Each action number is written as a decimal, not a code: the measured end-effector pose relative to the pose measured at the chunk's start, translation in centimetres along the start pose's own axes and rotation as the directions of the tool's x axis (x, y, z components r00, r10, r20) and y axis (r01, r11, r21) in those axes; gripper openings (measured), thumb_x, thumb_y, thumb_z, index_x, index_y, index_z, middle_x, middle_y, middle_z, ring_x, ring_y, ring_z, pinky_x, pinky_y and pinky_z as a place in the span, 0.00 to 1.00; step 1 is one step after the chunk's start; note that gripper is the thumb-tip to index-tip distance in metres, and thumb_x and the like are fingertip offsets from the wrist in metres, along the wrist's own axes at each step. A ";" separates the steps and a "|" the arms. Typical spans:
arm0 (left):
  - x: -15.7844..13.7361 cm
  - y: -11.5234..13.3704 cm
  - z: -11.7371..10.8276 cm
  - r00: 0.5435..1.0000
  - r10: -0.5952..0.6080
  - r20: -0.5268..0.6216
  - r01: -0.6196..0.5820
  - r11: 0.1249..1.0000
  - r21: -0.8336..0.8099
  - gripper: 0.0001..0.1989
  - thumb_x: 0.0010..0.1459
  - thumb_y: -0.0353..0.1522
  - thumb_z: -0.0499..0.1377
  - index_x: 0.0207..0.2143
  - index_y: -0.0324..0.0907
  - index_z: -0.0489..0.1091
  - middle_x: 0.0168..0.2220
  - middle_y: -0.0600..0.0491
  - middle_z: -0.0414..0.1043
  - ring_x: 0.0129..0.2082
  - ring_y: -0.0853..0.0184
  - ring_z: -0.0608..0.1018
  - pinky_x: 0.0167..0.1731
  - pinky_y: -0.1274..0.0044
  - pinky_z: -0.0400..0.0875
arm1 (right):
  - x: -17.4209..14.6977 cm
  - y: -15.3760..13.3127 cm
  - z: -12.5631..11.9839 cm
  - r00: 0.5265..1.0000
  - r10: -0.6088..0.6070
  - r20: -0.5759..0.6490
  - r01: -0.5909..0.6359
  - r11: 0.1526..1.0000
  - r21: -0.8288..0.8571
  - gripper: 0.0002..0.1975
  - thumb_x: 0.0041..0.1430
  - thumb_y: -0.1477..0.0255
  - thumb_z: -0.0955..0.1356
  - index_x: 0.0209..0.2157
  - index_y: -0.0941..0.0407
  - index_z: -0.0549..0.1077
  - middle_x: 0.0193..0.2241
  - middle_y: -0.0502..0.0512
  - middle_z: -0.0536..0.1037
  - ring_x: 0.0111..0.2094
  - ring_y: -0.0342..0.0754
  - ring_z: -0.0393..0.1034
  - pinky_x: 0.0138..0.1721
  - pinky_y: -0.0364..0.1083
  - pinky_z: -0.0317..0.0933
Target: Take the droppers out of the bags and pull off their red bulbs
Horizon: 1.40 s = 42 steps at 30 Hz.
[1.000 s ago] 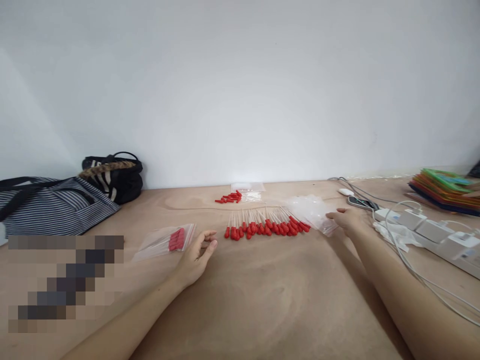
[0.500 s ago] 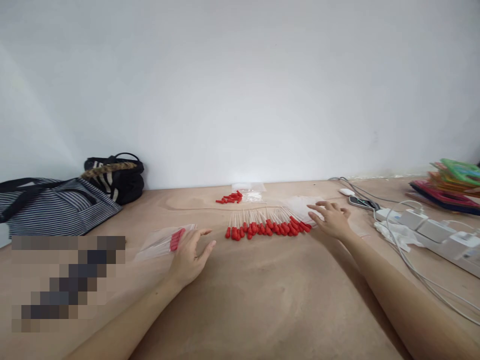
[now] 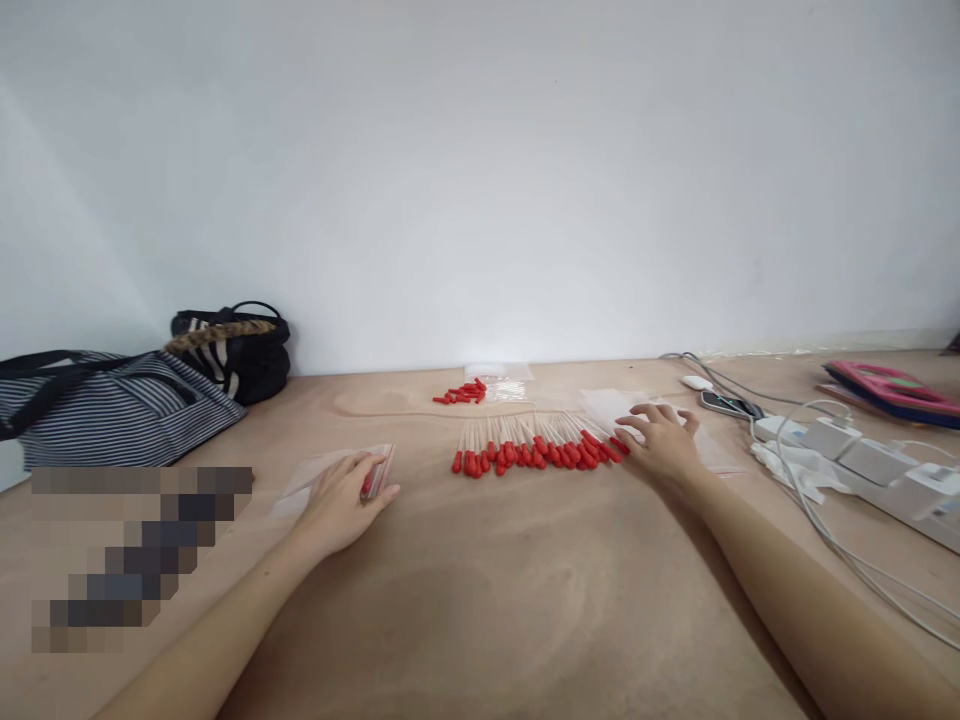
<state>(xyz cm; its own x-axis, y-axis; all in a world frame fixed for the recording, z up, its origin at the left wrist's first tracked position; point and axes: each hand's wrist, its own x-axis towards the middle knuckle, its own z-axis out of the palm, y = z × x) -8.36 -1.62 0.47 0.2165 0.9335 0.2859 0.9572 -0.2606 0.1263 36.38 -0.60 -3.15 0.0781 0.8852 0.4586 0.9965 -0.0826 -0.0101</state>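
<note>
My left hand [image 3: 337, 508] lies over a clear zip bag [image 3: 298, 480] with red pieces inside, its fingers stretched out and its thumb apart beside the zip edge. Most of the red pieces are hidden under that hand. In front of me a row of pale sticks with red rounded ends [image 3: 536, 455] lies fanned out, red ends towards me. My right hand [image 3: 664, 445] hovers or rests at the row's right end, fingers spread and curved. Under and behind it are thin clear plastic bags [image 3: 600, 405]; whether the fingertips touch them I cannot tell.
Small red tubes [image 3: 461, 393] and a clear bag of white sticks [image 3: 506, 390] lie near the wall. Left are a striped bag [image 3: 127, 410] and a black bag [image 3: 262, 355]. Right are a phone [image 3: 726, 403], a power strip with chargers [image 3: 870, 455], cables and flat colourful items [image 3: 892, 390].
My left hand has moved left and down onto the zip bag. My right hand has barely shifted. At the far right, the green and orange items on the stack are gone from view.
</note>
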 end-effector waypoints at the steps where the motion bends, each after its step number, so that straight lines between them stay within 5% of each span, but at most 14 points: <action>1: 0.0 -0.3 -0.1 0.999 -0.015 0.029 0.015 1.000 0.010 0.25 0.51 0.45 0.49 0.46 0.39 0.63 0.49 0.44 0.66 0.49 0.55 0.67 0.46 0.67 0.61 | 0.0 -0.2 -0.2 1.000 -0.013 -0.017 0.014 0.999 0.029 0.17 0.56 0.60 0.57 0.32 0.48 0.75 0.43 0.53 0.70 0.46 0.54 0.57 0.47 0.60 0.39; 4: -0.1 -0.6 -0.5 0.995 -0.036 0.093 0.034 0.999 0.023 0.27 0.51 0.46 0.48 0.47 0.37 0.63 0.50 0.41 0.64 0.50 0.53 0.67 0.47 0.66 0.60 | 0.0 -0.7 -0.7 1.000 -0.017 0.003 0.017 0.998 0.068 0.17 0.51 0.58 0.60 0.23 0.51 0.75 0.40 0.54 0.71 0.44 0.54 0.57 0.46 0.59 0.40; 9: -0.3 -0.6 -1.1 0.980 -0.057 0.191 0.060 0.998 -0.014 0.32 0.49 0.45 0.50 0.52 0.34 0.59 0.55 0.39 0.58 0.52 0.53 0.65 0.49 0.67 0.60 | -0.3 -1.0 -1.0 0.997 0.031 0.076 -0.041 0.990 0.136 0.20 0.53 0.56 0.58 0.23 0.50 0.75 0.40 0.53 0.71 0.43 0.54 0.57 0.44 0.57 0.42; 16: 0.0 -2.3 -2.1 0.984 -0.023 0.179 0.026 1.000 -0.017 0.32 0.46 0.44 0.54 0.51 0.36 0.60 0.51 0.40 0.64 0.49 0.53 0.68 0.47 0.67 0.62 | -1.0 -3.4 -2.6 0.984 0.108 -0.140 -0.063 0.954 0.294 0.22 0.56 0.58 0.57 0.18 0.55 0.71 0.31 0.54 0.73 0.37 0.51 0.61 0.41 0.54 0.43; 20: 0.4 -3.2 -1.9 0.984 0.093 0.150 -0.099 0.994 0.036 0.22 0.50 0.41 0.51 0.44 0.38 0.67 0.48 0.42 0.68 0.48 0.53 0.69 0.47 0.67 0.62 | -3.3 -8.5 -4.0 0.966 -0.174 -0.192 0.237 0.893 0.383 0.19 0.58 0.63 0.59 0.19 0.55 0.70 0.26 0.52 0.72 0.32 0.46 0.61 0.38 0.50 0.43; 24: 0.6 -3.1 -1.2 0.979 0.144 0.146 -0.164 0.977 0.138 0.14 0.54 0.36 0.47 0.36 0.40 0.68 0.40 0.43 0.72 0.42 0.54 0.72 0.43 0.66 0.63 | -5.9 -12.8 -4.5 0.846 -0.479 -0.235 0.532 0.736 0.419 0.12 0.55 0.67 0.63 0.21 0.56 0.69 0.25 0.50 0.71 0.32 0.45 0.60 0.38 0.49 0.43; 26: 0.6 -2.8 -1.0 0.977 0.162 0.137 -0.185 0.966 0.179 0.13 0.55 0.32 0.45 0.33 0.41 0.68 0.37 0.43 0.72 0.39 0.55 0.73 0.41 0.66 0.63 | -6.5 -13.6 -4.4 0.806 -0.531 -0.261 0.590 0.685 0.427 0.11 0.54 0.68 0.63 0.22 0.56 0.69 0.26 0.50 0.71 0.32 0.44 0.59 0.37 0.49 0.42; 29: 0.6 -2.3 -1.1 0.973 0.186 0.136 -0.213 0.952 0.221 0.14 0.54 0.27 0.42 0.33 0.40 0.67 0.35 0.43 0.71 0.38 0.56 0.73 0.38 0.67 0.64 | -6.6 -13.8 -4.0 0.815 -0.520 -0.256 0.576 0.675 0.462 0.10 0.55 0.69 0.63 0.23 0.56 0.70 0.24 0.50 0.70 0.31 0.44 0.58 0.37 0.49 0.42; 34: -0.2 0.1 -2.9 0.966 0.204 0.155 -0.227 0.963 0.145 0.12 0.55 0.31 0.43 0.32 0.42 0.65 0.31 0.47 0.70 0.32 0.59 0.72 0.33 0.70 0.64 | -6.5 -14.0 -3.7 0.844 -0.488 -0.224 0.530 0.689 0.495 0.06 0.55 0.71 0.64 0.27 0.54 0.71 0.24 0.49 0.70 0.31 0.43 0.59 0.37 0.48 0.43; 42: -3.9 8.5 -2.7 0.863 0.502 0.060 -0.449 0.816 -0.363 0.11 0.59 0.32 0.41 0.28 0.43 0.60 0.27 0.54 0.65 0.26 0.68 0.67 0.28 0.77 0.62 | -7.0 -14.9 -4.0 0.803 -0.522 -0.288 0.587 0.612 0.530 0.11 0.51 0.67 0.66 0.38 0.54 0.70 0.27 0.49 0.72 0.31 0.44 0.59 0.38 0.48 0.44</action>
<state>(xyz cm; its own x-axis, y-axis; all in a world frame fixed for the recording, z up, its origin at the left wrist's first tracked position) -1.63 -8.16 2.95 0.6787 0.6895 0.2531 0.6140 -0.7217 0.3196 20.85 -7.36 -2.67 -0.4655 0.6222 0.6294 0.6706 0.7121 -0.2080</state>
